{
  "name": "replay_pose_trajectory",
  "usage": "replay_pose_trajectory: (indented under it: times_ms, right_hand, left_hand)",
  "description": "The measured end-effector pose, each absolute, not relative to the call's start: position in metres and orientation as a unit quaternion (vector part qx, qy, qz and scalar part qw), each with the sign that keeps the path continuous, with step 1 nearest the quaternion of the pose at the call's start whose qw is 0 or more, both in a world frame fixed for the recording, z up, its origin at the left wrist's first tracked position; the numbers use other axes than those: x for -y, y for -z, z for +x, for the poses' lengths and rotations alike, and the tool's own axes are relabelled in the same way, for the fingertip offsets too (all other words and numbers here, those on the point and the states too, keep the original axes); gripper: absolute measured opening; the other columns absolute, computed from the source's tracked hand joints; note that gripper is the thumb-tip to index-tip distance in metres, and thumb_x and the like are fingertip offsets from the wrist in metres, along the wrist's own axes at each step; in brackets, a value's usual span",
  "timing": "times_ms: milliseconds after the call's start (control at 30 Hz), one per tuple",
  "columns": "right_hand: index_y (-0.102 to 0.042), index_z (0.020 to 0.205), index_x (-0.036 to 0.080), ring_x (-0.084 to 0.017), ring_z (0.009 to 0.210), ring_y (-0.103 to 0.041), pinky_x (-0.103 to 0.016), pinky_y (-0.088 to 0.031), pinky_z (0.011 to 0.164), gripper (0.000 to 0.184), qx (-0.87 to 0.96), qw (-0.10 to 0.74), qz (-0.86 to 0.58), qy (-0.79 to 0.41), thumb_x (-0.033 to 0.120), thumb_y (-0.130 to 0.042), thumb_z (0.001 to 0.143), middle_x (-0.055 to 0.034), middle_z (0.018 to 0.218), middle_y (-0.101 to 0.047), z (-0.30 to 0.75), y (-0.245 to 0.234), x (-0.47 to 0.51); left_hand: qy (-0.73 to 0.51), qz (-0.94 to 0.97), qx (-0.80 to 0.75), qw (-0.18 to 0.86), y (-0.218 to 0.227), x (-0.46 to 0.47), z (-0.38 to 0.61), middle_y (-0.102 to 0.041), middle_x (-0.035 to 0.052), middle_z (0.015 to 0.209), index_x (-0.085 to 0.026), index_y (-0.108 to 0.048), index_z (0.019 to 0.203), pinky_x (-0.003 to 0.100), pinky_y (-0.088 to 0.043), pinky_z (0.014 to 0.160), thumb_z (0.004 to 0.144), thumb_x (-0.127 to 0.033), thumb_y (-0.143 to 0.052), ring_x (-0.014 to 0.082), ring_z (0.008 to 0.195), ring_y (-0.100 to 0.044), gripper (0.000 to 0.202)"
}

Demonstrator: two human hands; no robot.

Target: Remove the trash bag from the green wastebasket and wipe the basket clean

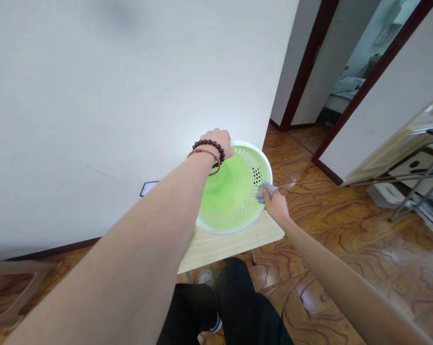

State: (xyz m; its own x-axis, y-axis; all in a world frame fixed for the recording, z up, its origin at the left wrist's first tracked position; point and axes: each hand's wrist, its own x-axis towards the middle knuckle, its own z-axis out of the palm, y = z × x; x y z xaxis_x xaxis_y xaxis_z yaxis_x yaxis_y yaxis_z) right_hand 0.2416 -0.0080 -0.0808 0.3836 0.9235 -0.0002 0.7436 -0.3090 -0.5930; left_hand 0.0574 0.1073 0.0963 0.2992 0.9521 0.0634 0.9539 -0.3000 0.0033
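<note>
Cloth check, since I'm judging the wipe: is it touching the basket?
Touching. Head view shows the cloth in the right hand pressed on the basket's perforated inner wall, no gap.

A home: glossy wood floor (346,249), plain white wall (112,96), doorway (363,52) onto what looks like a bed (346,88)

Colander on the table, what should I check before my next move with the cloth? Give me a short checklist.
1. Left hand grips the colander at its far rim: ok.
2. Right hand holds the cloth against the inner wall: ok.
3. Colander rests on the table: ok, tilted toward the camera, with its lower rim down.
4. Phone is apart from the colander: ok, it lies to the left, partly hidden by the forearm.
5. Cloth is damp: cannot tell.
</note>
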Motion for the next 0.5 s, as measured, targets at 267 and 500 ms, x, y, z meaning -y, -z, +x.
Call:
replay_pose_trajectory:
  times_ms: [267,500]
  right_hand:
    - [-0.056,0.098,0.012,-0.017,0.057,-0.063,-0.027,-0.050,0.052,0.046,0.520,0.308,-0.759,-0.242,0.047,-0.064,0.071,-0.0129,0.085,-0.067,0.246,0.086,0.000]
    - [-0.057,0.102,0.013,-0.015,0.049,-0.061,-0.023,-0.049,0.040,0.039,0.499,0.348,-0.738,-0.292,0.037,-0.063,0.072,-0.0112,0.085,-0.068,0.247,0.087,0.010]
  left_hand:
    - [0.026,-0.805,0.593,0.014,-0.095,-0.109,0.051,-0.065,0.0118,0.091,-0.021,-0.065,0.105,0.034,-0.048,0.065,0.068,-0.039,-0.055,0.0235,0.079,-0.060,0.043]
    - [0.037,-0.802,0.597,-0.002,-0.095,-0.108,0.050,-0.064,0.0120,0.092,-0.022,-0.066,0.107,0.035,-0.049,0.067,0.068,-0.038,-0.055,0.0243,0.081,-0.060,0.043]
